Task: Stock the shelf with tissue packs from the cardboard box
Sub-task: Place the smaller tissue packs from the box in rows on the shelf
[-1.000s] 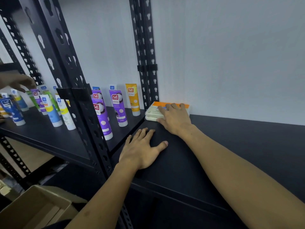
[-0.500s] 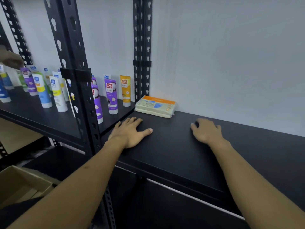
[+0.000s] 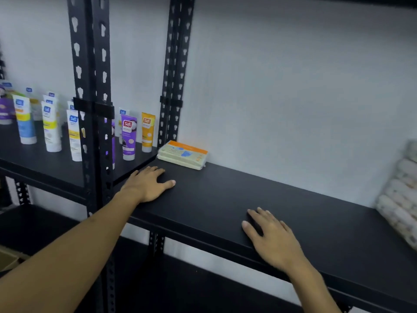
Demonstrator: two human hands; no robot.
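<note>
A pale green tissue pack (image 3: 182,155) with an orange strip lies flat in the back left corner of the black shelf (image 3: 225,199), against the wall. My left hand (image 3: 147,185) rests palm down on the shelf just in front of the pack, fingers apart, holding nothing. My right hand (image 3: 272,239) lies flat near the shelf's front edge, well to the right of the pack, also empty. A corner of the cardboard box (image 3: 9,259) shows at the lower left; its contents are hidden.
Several upright Safi tubes (image 3: 128,136) stand on the neighbouring shelf to the left, beyond the black slotted upright (image 3: 93,123). A wrapped bundle of pale rolls (image 3: 400,197) sits at the shelf's right end. A lower shelf lies below.
My right hand let go of the tissue pack and drew back right toward the shelf's front edge. The view swung right, bringing the rolls into sight. My left hand stayed on the shelf.
</note>
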